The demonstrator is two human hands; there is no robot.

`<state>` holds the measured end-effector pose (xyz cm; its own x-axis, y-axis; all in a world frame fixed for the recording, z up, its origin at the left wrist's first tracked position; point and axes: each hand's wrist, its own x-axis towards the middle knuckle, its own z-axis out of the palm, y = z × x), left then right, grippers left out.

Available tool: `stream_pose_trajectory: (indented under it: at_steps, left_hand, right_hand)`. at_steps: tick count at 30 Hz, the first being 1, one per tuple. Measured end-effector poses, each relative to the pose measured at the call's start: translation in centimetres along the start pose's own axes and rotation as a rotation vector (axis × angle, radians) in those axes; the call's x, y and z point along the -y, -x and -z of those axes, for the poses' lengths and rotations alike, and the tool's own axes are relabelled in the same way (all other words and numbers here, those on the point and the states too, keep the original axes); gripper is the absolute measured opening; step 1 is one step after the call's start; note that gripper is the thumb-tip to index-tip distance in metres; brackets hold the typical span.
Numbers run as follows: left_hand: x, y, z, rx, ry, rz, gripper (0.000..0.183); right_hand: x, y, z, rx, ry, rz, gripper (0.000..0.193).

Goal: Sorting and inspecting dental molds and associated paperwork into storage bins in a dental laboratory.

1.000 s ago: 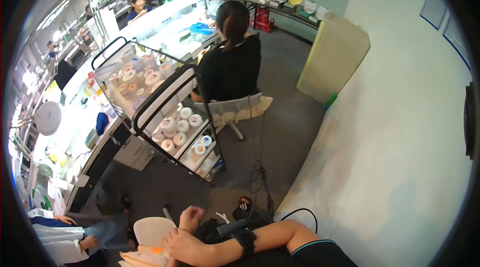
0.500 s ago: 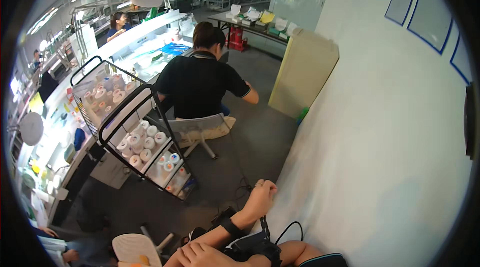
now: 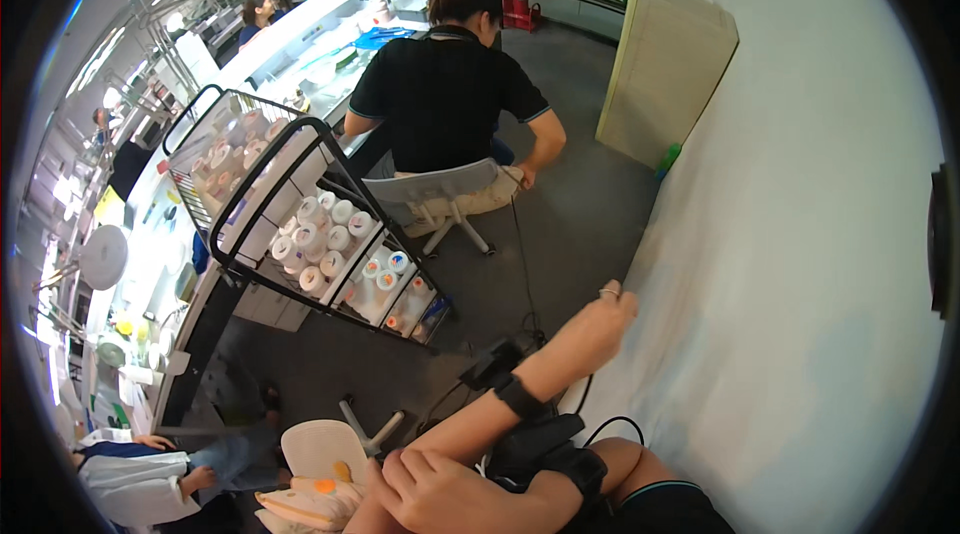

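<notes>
My left arm stretches from the lower edge up to the right, a black band (image 3: 518, 396) around its wrist. My left hand (image 3: 600, 322) is curled closed near the white wall, with a ring on one finger; nothing shows in it, though the palm faces away. Across my left forearm (image 3: 468, 432) lies my right hand (image 3: 435, 496), its fingers wrapped over it. My right wrist carries a black strapped device (image 3: 575, 469). Between the arms sits a dark box-like device (image 3: 530, 444), partly covered. Black cables (image 3: 617, 421) loop beside it.
A black-framed trolley (image 3: 330, 224) holds several white-lidded containers. Beyond it, a person in black (image 3: 445, 99) sits on a chair at a lit workbench (image 3: 290, 59). A cream cabinet (image 3: 660, 74) stands by the wall (image 3: 800, 264). Another person (image 3: 140, 484) and a pale chair (image 3: 325, 449) are lower left.
The view has tilted down and shifted left. My left hand shows larger, still curled; my right hand stays on the forearm. The seated person's right arm has lowered toward the seat.
</notes>
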<state>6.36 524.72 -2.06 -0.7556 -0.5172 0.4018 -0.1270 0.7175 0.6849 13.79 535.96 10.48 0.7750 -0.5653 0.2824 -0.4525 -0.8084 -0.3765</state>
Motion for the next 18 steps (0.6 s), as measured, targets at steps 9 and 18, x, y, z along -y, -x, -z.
stream_pose_trajectory:
  at_steps: [9, 18]
  left_hand:
    - [-3.2, 6.3, -7.4, 0.638, 0.051, -0.024, 0.008]
    - [-1.1, 13.7, -4.6, 0.373, 0.841, 0.617, 0.012]
  right_hand:
    - [1.3, 1.9, 0.6, 0.072, 0.031, 0.074, 0.037]
    - [0.6, -0.2, -4.9, 0.258, -0.126, 0.006, 0.033]
